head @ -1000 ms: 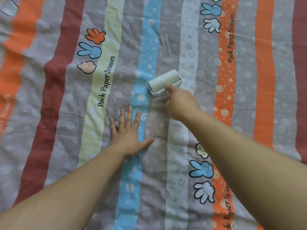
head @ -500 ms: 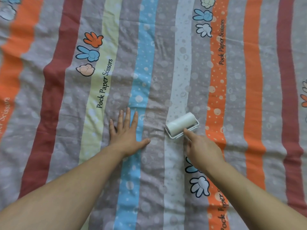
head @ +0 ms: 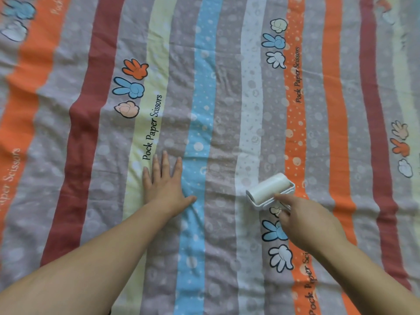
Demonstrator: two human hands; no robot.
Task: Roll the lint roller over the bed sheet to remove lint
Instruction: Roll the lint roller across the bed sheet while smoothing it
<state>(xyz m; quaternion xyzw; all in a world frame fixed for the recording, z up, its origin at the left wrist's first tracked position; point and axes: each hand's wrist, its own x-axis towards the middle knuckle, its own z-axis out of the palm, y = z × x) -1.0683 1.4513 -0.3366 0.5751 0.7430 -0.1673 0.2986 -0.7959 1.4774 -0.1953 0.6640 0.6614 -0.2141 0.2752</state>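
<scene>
Right hand (head: 311, 221) grips the roller (head: 269, 189), lying just far-left of its fingers, axis crosswise; left hand (head: 166, 185) rests flat on sheet (head: 222, 98).

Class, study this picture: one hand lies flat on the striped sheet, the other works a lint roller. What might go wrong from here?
1. The bed sheet is creased, and the left hand presses it down apart from the lint roller; the roll might bunch loose cloth and miss lint.
2. The right hand grips the roller with its index finger along the frame; that fingertip could catch the sticky roll.
</scene>
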